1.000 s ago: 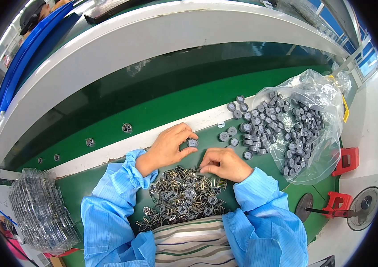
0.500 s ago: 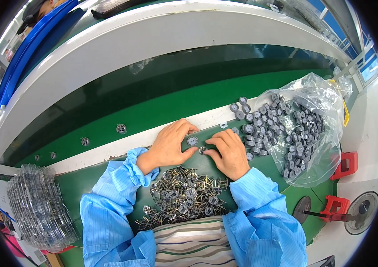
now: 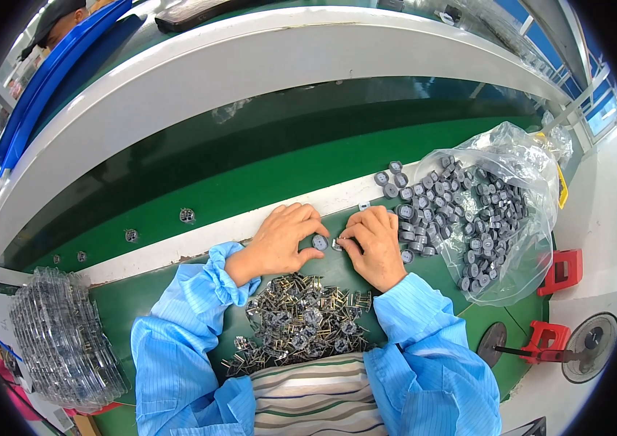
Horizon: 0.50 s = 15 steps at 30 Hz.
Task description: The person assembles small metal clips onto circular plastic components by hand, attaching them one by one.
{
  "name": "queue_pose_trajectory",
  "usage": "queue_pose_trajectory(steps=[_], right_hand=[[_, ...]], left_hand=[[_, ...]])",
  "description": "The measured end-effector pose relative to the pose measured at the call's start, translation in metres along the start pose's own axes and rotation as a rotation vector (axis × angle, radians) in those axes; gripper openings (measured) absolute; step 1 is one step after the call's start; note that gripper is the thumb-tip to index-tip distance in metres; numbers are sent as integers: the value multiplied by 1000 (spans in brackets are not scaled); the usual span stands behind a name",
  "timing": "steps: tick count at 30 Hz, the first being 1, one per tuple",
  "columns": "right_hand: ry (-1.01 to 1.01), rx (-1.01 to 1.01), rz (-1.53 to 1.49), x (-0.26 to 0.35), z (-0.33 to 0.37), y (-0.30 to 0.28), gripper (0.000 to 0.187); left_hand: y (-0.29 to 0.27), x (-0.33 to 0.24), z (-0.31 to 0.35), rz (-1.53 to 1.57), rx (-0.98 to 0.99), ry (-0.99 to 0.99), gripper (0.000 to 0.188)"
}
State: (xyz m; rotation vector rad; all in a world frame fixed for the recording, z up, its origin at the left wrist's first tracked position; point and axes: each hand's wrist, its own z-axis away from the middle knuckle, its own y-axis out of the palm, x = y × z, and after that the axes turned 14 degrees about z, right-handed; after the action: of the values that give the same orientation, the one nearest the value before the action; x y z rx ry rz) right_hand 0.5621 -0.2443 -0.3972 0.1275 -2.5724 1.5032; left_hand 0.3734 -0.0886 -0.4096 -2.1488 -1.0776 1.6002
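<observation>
My left hand (image 3: pixel 284 236) is closed, thumb and forefinger around a grey round cap (image 3: pixel 320 242) just over the green worktop. Facing it, my right hand (image 3: pixel 372 245) pinches a small whitish piece with metal bits (image 3: pixel 337 245); its exact kind is too small to tell. The cap and the piece are close together but apart. A heap of metal-pronged parts (image 3: pixel 308 320) lies between my forearms, close to my body. Beyond my right fingertips a small pale piece (image 3: pixel 364 206) lies partly covered at the worktop's edge.
Many grey caps (image 3: pixel 432 203) spill from a clear plastic bag (image 3: pixel 533 254) on the right. Stacked clear plastic trays (image 3: pixel 65 338) stand at left. Several small assemblies (image 3: pixel 187 216) sit on the green belt (image 3: pixel 265 178) past a white rail (image 3: pixel 156 256). Red clamp-like stands (image 3: pixel 562 270) are at far right.
My left fingers have come around the grey cap. The piece in my right hand has turned and now looks whitish. The assemblies on the belt have shifted left.
</observation>
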Motion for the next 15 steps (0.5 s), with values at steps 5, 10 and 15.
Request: queue_pose_trajectory(steps=[5, 10, 15], right_hand=[[94, -42, -191, 13, -8, 5, 18], [53, -6, -131, 14, -10, 10, 18], [-28, -58, -1, 17, -13, 7, 18]], left_hand=[[7, -2, -3, 1, -30, -155, 46], [6, 0, -3, 0, -39, -144, 46], [7, -1, -3, 14, -42, -127, 44]])
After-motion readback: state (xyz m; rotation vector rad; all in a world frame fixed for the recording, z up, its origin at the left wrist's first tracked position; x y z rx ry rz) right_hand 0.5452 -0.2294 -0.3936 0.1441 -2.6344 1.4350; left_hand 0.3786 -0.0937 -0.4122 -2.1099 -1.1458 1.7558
